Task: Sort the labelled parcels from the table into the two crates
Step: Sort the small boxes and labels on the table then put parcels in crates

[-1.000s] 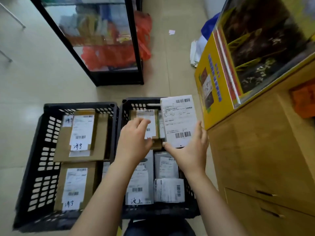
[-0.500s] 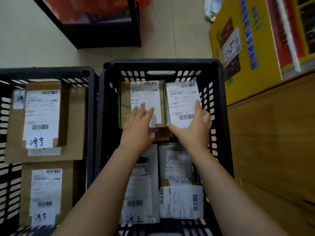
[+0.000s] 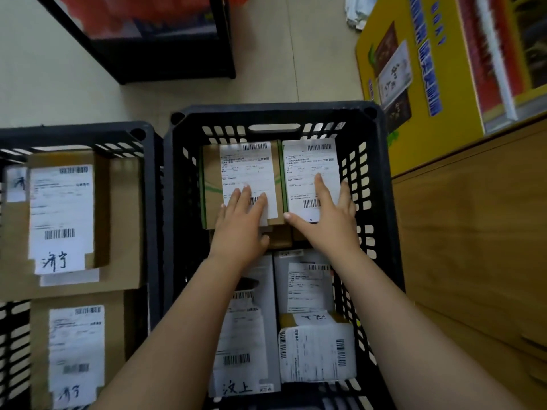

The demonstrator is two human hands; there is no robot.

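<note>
Now, fingers straight and gripping nothing, the right hand (image 3: pixel 328 223) presses the white parcel (image 3: pixel 307 167), long axis running away, in the right crate's (image 3: pixel 272 112) far corner, the left hand (image 3: pixel 239 229) flat on the brown parcel (image 3: pixel 211 187) alongside.

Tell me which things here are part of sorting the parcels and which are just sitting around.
Part of the job: left hand resting on the brown parcel; right hand pressing the white parcel; the right crate holding both; the left crate.
Just lying about: yellow display box, wooden cabinet, black glass case.
</note>
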